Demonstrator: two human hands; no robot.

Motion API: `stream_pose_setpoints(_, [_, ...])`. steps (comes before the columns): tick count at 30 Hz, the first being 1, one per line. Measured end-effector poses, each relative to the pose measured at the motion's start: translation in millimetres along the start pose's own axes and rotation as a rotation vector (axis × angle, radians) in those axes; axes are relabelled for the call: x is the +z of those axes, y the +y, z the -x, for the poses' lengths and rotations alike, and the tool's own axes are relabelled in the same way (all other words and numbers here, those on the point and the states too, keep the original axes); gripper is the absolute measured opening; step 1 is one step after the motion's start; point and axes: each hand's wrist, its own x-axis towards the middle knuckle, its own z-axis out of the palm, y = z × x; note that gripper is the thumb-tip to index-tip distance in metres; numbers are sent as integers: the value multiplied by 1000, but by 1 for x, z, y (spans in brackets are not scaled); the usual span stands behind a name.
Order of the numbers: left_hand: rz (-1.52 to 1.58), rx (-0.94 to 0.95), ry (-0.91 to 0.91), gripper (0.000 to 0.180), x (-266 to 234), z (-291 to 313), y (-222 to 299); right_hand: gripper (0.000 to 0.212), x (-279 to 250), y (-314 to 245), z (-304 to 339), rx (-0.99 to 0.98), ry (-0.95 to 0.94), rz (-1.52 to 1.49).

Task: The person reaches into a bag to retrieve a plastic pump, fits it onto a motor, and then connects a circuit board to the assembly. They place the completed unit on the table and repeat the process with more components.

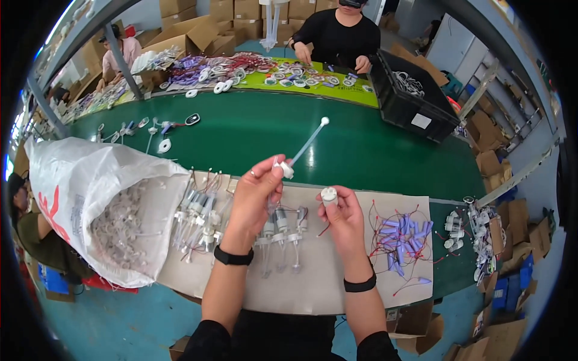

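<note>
My left hand [260,191] is closed on a small white plastic fitting with a thin translucent tube [309,143], which slants up to the right and ends in a white knob. To its right, my right hand [344,219] grips a small motor with a white cap [329,195] that faces up, and a red wire hangs below it. The two parts are apart. Between and left of my wrists lie several small pump motors [281,219] with white fittings and clear tubes. Purple battery cells [397,240] with red and black wires are heaped right of my right hand.
A white woven sack [90,162] full of clear plastic parts lies open on the left. Beige board [313,283] covers the near bench, with a green belt [361,150] beyond. A black crate [409,111] stands far right. Across the belt, a person [343,36] handles parts.
</note>
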Motion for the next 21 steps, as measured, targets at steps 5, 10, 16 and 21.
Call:
stream_pose_setpoints(5, [-189,-3,79,26,-4,10,-9,37,-4,-3,0,26,37,79])
stream_pose_setpoints(10, [-903,371,55,21,-4,28,-12,44,-4,-4,-4,-109,60,380])
stream_pose_setpoints(16, [-885,419,-10,18,1,31,-3,36,4,-13,3,33,-3,278])
stream_pose_setpoints(21, [-959,449,-45,14,2,34,3,34,10,-8,4,7,19,336])
